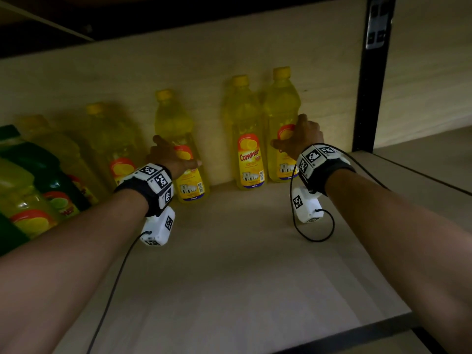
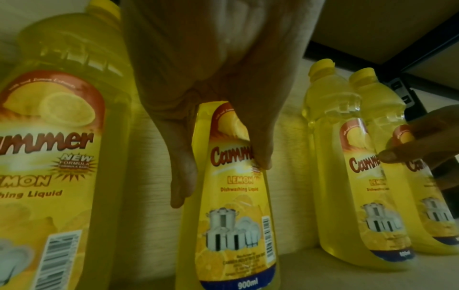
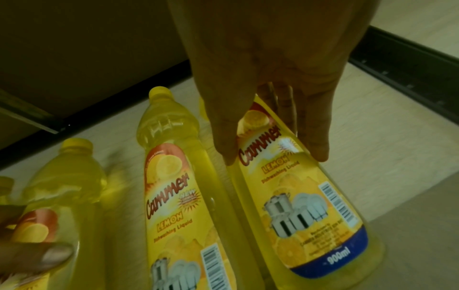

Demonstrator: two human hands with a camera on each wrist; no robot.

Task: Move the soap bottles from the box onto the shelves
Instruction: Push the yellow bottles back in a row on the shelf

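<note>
Several yellow lemon soap bottles stand upright along the back wall of a wooden shelf (image 1: pixel 242 251). My left hand (image 1: pixel 176 154) grips one bottle (image 1: pixel 190 182) at label height, thumb on its right side and fingers behind. The left wrist view shows that bottle (image 2: pixel 231 225) between thumb and fingers (image 2: pixel 181 176). My right hand (image 1: pixel 293 139) grips the rightmost bottle (image 1: pixel 281 108), seen close in the right wrist view (image 3: pixel 310 206) with the thumb (image 3: pixel 226 141) on its left. Another bottle (image 1: pixel 249 159) stands free between the two, touching the rightmost one. No box is in view.
More yellow bottles (image 1: pixel 109 139) and dark green ones (image 1: pixel 38 169) crowd the shelf's left end. A black metal upright (image 1: pixel 367 85) bounds the shelf on the right, with another board (image 1: pixel 421 162) beyond it. The shelf's front half is bare wood.
</note>
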